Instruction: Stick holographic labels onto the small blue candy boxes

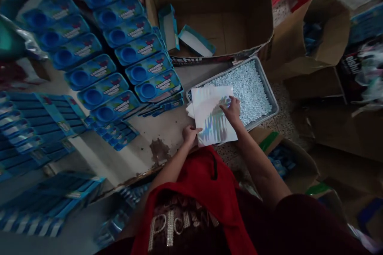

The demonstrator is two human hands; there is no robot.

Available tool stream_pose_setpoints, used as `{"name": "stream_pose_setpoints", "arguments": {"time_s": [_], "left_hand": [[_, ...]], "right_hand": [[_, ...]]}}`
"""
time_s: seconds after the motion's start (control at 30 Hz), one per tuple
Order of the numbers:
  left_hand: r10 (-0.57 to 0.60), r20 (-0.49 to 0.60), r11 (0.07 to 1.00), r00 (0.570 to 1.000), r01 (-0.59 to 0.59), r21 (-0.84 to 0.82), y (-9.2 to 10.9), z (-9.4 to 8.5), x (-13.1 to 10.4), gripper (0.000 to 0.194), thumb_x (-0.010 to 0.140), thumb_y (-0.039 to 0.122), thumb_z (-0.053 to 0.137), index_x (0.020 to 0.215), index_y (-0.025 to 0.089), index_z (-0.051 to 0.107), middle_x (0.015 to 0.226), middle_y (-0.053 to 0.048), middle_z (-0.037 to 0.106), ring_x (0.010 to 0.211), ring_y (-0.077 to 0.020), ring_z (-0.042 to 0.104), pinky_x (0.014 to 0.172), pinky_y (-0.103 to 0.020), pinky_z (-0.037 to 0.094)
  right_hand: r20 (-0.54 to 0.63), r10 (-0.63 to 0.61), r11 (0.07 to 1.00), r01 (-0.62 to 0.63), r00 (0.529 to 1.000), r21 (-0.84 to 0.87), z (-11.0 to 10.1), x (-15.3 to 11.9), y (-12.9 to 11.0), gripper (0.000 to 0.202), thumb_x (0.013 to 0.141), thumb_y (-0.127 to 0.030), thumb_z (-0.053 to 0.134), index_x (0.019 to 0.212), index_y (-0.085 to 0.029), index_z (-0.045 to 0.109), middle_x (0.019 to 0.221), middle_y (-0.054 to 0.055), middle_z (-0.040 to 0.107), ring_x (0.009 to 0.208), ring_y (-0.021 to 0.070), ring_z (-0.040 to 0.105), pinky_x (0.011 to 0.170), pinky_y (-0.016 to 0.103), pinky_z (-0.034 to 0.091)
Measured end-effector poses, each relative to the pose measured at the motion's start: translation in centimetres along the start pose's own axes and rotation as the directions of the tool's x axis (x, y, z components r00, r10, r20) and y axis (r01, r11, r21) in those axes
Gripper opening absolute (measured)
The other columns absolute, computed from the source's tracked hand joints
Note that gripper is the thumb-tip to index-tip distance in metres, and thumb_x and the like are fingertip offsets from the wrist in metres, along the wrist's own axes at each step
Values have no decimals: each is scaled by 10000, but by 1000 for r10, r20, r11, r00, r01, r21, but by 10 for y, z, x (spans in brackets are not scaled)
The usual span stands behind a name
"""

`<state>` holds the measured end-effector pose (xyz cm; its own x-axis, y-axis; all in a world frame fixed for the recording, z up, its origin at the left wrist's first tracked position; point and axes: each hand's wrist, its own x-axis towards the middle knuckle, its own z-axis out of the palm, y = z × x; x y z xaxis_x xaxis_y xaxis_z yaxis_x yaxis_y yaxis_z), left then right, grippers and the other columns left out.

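Left hand pinches iridescent sheet at edge; right hand part-open on top (grip unclear). Step apparently sheet handling over pellet tray; next move calls for steady hold.

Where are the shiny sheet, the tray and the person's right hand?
Shiny sheet [210, 120]: head view, near its middle.
Tray [266, 83]: head view, right rim.
Right hand [233, 112]: head view, back of the hand.
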<state>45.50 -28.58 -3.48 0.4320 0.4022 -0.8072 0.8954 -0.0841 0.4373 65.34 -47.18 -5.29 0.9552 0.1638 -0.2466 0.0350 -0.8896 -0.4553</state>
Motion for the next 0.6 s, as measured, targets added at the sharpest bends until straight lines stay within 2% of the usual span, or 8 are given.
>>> {"name": "stream_pose_setpoints", "arguments": {"time_s": [0.1,0.2,0.3,0.37,0.43,0.5,0.6], "left_hand": [[55,-46,990,997,-48,134,3,-8,-6,179,950,365,790,959,187,810,1021,-91,844,948,-235,766,776,-284,481],[129,-62,952,990,-106,287,11,-20,-9,245,1029,366,679,989,201,856,1116,-166,842,1085,-294,766,888,-339,477],[159,-66,909,985,-120,399,18,-27,-6,317,1061,335,606,1029,163,870,1133,-245,822,1128,-343,764,926,-381,476],[167,-73,893,983,-119,434,20,-30,-3,329,1065,341,592,1080,166,870,1174,-242,820,1146,-343,762,923,-380,479],[157,-78,888,985,-106,448,18,-34,-3,311,1059,352,603,1105,195,867,1192,-199,832,1130,-317,767,888,-355,485],[142,-75,886,987,-93,455,14,-38,-6,293,1057,348,609,1133,217,860,1182,-158,845,1103,-293,774,849,-334,487],[157,-66,863,985,-104,494,12,-42,-16,325,1087,353,570,1179,210,846,1190,-168,841,1124,-303,776,870,-344,494]], "right_hand": [[-42,-113,992,116,993,57,-4,-14,9,637,905,-383,716,1486,-186,547,1519,205,529,1465,353,474,1280,567,413],[-68,-160,983,165,985,85,-10,-41,11,531,951,-391,653,1439,-191,592,1434,194,585,1391,348,531,1236,554,454],[-11,-176,982,177,984,67,-13,-63,10,433,986,-394,605,1368,-195,649,1386,191,617,1328,344,579,1196,531,484],[44,-187,982,186,981,25,-13,-69,10,413,1002,-396,582,1355,-198,666,1399,192,620,1324,348,584,1195,529,478],[65,-158,987,160,985,-27,-10,-68,13,469,994,-405,593,1402,-180,644,1433,206,602,1350,366,560,1215,552,451],[51,-68,996,71,996,-62,-7,-63,19,596,961,-451,639,1473,-150,589,1437,226,582,1364,391,535,1220,588,437],[60,57,998,-56,997,-16,-1,-60,30,785,904,-545,702,1539,-124,514,1410,226,565,1239,369,597,1142,571,509]]}}
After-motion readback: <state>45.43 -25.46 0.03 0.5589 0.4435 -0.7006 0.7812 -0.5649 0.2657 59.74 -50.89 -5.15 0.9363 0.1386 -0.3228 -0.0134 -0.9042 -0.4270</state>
